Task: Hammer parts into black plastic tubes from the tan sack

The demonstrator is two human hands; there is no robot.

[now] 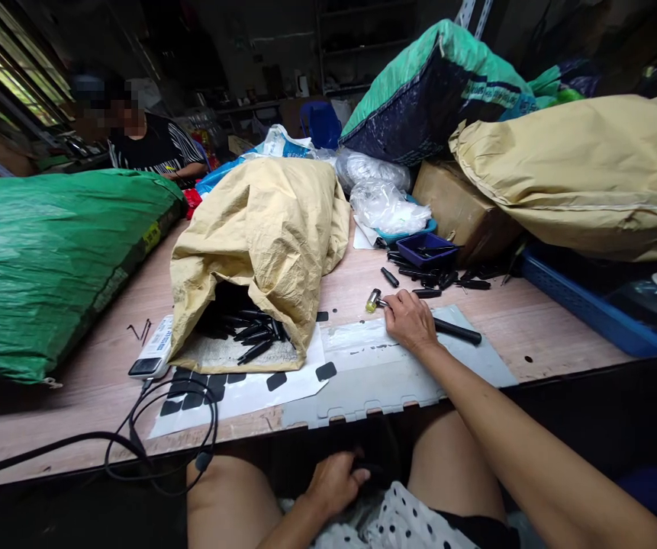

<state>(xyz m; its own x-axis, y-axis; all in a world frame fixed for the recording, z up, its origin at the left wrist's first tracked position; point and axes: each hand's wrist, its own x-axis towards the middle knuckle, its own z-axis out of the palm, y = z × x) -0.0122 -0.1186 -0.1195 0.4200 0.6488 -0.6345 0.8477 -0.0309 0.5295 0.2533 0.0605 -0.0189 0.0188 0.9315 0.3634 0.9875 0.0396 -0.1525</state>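
My right hand [411, 319] is closed around the shaft of a small hammer [457, 331], which lies low over a grey mat [374, 381] at the table's front edge. The hammer's head, with a yellowish face, points left, and its black handle sticks out to the right. Below the table edge, between my knees, my left hand [333, 482] is closed with the thumb out. Something dark is by its fingers, but I cannot make it out against the shadow. Black tapered handle-like pieces [256, 335] fill the mouth of a tan sack [274, 229] left of the mat.
More black pieces [390, 277] lie around a small purple tray [426, 248]. A green sack [59, 267], a power bank [153, 352] with a looped cable [127, 442], and a sheet of black stickers [276, 381] are leftward. A blue basket [580, 297] stands right. Another person [150, 145] sits behind.
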